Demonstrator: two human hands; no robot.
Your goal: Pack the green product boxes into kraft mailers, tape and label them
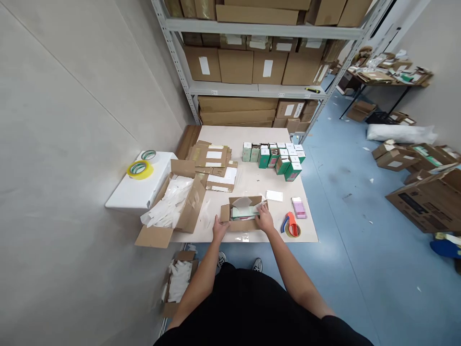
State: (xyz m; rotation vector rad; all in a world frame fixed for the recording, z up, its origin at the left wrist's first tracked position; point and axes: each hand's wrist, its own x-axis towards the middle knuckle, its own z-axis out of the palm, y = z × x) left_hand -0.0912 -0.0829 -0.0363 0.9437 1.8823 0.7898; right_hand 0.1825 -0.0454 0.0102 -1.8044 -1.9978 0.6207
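A small open cardboard box (230, 224) sits near the front edge of the white table (252, 185), with a pale green product box and white wrapping inside. My left hand (219, 228) rests against the box's left front flap, fingers curled on it. My right hand (265, 219) is at the box's right side, fingers bent onto the flap and the white wrapping. An orange tape dispenser (291, 225) lies just right of my right hand.
Several green and white product boxes (275, 156) stand at the table's back. Flat cardboard mailers (212, 163) are stacked left of centre. A large open carton of white bags (169, 204) sits at the left, tape rolls (140, 168) beside it. Shelving with cartons (252, 62) stands behind.
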